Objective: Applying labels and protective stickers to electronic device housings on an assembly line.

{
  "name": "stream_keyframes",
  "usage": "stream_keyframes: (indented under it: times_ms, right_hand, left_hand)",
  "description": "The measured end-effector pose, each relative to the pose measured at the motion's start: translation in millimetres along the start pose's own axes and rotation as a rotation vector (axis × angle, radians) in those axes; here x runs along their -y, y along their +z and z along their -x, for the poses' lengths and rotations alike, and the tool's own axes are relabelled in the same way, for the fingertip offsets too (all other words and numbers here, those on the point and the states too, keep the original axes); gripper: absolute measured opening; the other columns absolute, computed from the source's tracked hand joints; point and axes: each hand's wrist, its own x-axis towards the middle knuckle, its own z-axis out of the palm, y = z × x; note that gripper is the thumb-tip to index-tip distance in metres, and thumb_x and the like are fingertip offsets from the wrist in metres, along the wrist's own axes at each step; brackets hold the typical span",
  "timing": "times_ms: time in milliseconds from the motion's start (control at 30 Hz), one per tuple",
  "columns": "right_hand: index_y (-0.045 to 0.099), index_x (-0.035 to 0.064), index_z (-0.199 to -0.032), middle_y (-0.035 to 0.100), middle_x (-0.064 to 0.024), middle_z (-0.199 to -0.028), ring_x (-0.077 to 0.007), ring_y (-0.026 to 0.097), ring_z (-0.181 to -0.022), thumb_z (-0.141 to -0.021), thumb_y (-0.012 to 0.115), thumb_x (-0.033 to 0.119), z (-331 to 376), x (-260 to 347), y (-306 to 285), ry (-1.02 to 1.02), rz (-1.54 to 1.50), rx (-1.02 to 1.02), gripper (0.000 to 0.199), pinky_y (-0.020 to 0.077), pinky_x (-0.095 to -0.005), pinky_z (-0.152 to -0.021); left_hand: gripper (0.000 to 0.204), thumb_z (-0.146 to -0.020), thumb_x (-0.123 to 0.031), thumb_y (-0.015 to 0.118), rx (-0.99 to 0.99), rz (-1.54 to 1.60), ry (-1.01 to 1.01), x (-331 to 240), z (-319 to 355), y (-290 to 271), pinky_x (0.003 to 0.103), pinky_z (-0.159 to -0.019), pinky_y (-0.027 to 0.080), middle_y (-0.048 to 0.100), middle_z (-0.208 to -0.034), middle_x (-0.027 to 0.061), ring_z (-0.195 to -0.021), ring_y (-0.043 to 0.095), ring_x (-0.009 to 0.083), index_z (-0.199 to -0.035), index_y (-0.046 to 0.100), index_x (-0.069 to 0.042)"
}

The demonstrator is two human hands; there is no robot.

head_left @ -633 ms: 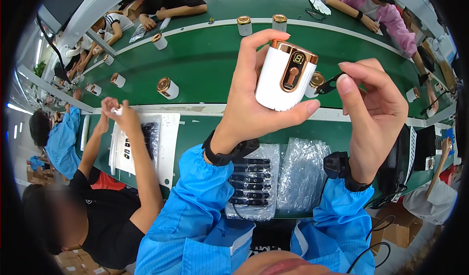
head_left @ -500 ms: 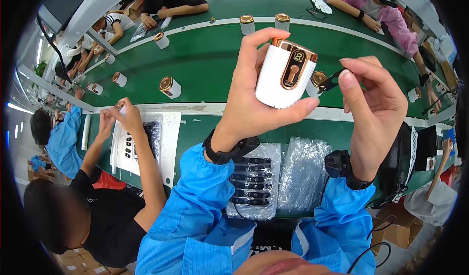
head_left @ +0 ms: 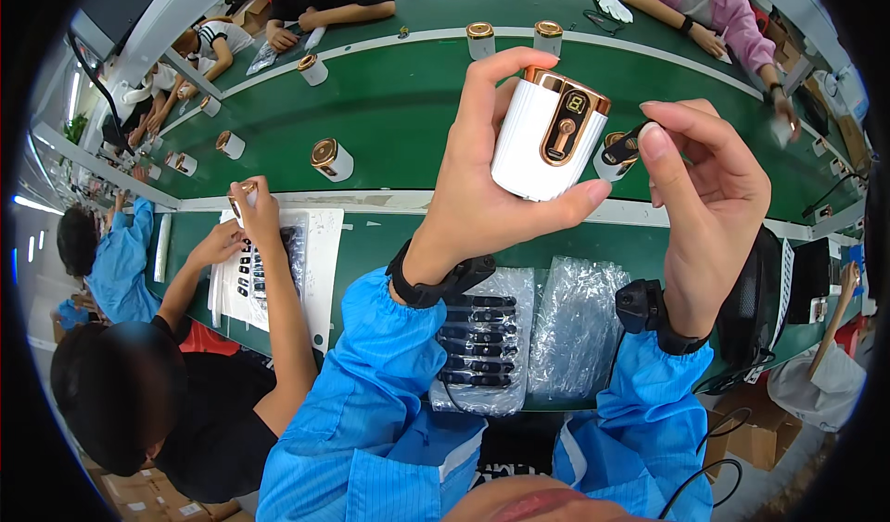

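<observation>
My left hand [head_left: 477, 165] is closed around a white ribbed cylindrical device [head_left: 527, 151], tilted slightly, with a copper-coloured rim. Its dark oval front panel carries a small lit display and a copper-coloured button shape, and faces me. Beside it, my right hand [head_left: 709, 179] pinches a small black oval panel piece [head_left: 624, 142] between thumb and index finger. A gap separates that piece from the held device. Partly hidden behind the piece, another gold-topped device [head_left: 609, 169] stands on the green belt.
Below my wrists, a clear plastic bag holding several black strips [head_left: 477, 341] lies beside crumpled clear plastic [head_left: 577, 327]. More gold-topped devices [head_left: 332, 159] stand on the green belt [head_left: 389, 123]. A co-worker at left handles a device over a white sheet [head_left: 324, 272]; others sit across.
The black piece in my right hand has turned to show a broader face. My left hand has shifted slightly right with the device. Devices on the belt have moved slightly right.
</observation>
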Motion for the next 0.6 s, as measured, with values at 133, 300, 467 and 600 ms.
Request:
stream_keyframes:
  times_ms: [133,300,467,600]
  right_hand:
    - [0.074,-0.0020,-0.113,0.065,-0.0033,-0.103,-0.0048,0.057,-0.080,-0.096,0.074,0.002,0.3,0.3,0.3,0.009,-0.003,0.004,0.018,0.0378,-0.0203,-0.059]
    - [0.074,-0.0019,-0.113,0.065,-0.0025,-0.102,-0.0040,0.056,-0.079,-0.096,0.074,0.002,-0.3,-1.5,0.8,0.022,-0.009,-0.003,0.018,0.0373,-0.0201,-0.059]
    - [0.074,-0.0019,-0.114,0.065,-0.0017,-0.101,-0.0034,0.055,-0.078,-0.096,0.075,0.003,-4.0,-5.3,-0.7,0.022,-0.020,-0.022,0.018,0.0369,-0.0199,-0.058]
    - [0.074,-0.0018,-0.114,0.065,-0.0010,-0.101,-0.0031,0.055,-0.077,-0.096,0.075,0.004,-3.7,-5.5,-2.3,0.017,-0.020,-0.033,0.018,0.0367,-0.0197,-0.058]
  left_hand:
    - [0.097,-0.073,-0.013,0.093,0.005,-0.002,-0.001,1.1,-0.1,0.3,0.031,-0.091,0.059,0.068,-0.124,0.0133,-0.109,0.070,0.0188,-0.151,0.036,-0.008]
    - [0.098,-0.073,-0.012,0.093,0.014,-0.024,0.002,1.5,-0.5,-0.1,0.031,-0.091,0.059,0.068,-0.124,0.0135,-0.109,0.071,0.0191,-0.152,0.035,-0.008]
    - [0.098,-0.072,-0.012,0.093,0.022,-0.046,-0.001,0.8,-0.1,0.6,0.030,-0.091,0.058,0.068,-0.124,0.0137,-0.110,0.070,0.0188,-0.152,0.035,-0.009]
    - [0.098,-0.072,-0.013,0.093,0.027,-0.050,-0.010,0.4,-0.1,0.5,0.030,-0.092,0.058,0.068,-0.125,0.0138,-0.111,0.070,0.0187,-0.151,0.035,-0.009]
